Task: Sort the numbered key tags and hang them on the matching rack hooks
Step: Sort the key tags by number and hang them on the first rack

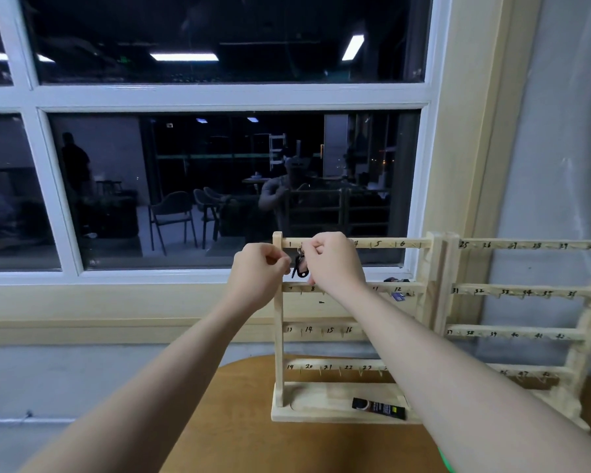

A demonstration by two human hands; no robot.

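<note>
Both hands together at rack (413, 243) top rail: right hand (333, 262) and left hand (258, 271) pinch black key tag (300, 266).

left arm: extended forward and up, forearm bare | left hand (258, 273): fingers curled, fingertips pinched together | right arm: extended alongside, angled inward | right hand (333, 261): raised level with the left, fingers curled in a pinch, knuckles turned upward

I face a white-framed window (219, 97), dark outside, reflecting ceiling lights (184, 57) and chairs (173, 213). Cream trim (464, 131) borders it, a grey wall (560, 148) stands right, a wooden table (253, 421) below.
</note>
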